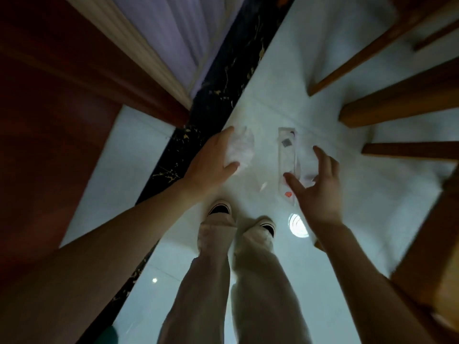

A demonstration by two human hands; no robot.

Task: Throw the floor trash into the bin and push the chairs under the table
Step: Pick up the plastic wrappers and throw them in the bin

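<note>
Reaching down over the pale tiled floor point(260, 83) in the head view, both hands hang spread and hold nothing. A long clear wrapper point(287, 157) with a grey patch and a red mark lies flat on the tiles and serves as the reference here.

Left of the wrapper sits a crumpled white paper point(242, 147). The left hand point(213, 160) is just beside it on its far side from the wrapper, with straight fingers above it and the thumb stretched below it. Blur hides whether skin touches paper.

The right hand point(320, 184) hovers at the wrapper's right, fingers wide and loosely bent, with the thumb tip over the wrapper's lower end. A white scrap point(306, 170) lies touching the wrapper's right edge, between that thumb and the forefinger. A small sliver point(262, 186) rests just left of the wrapper's lower end.

Below the wrapper stand the person's two shoes point(219, 209) and beige trousers point(213, 281), and a round light reflection point(298, 224) shows on the tiles. Wooden chair legs point(397, 105) stand close on the wrapper's upper right, and more wood point(432, 244) crowds the right forearm. Well left of the wrapper run a black marble strip point(198, 125), a curtain point(169, 33) and a red-brown panel point(49, 120).
</note>
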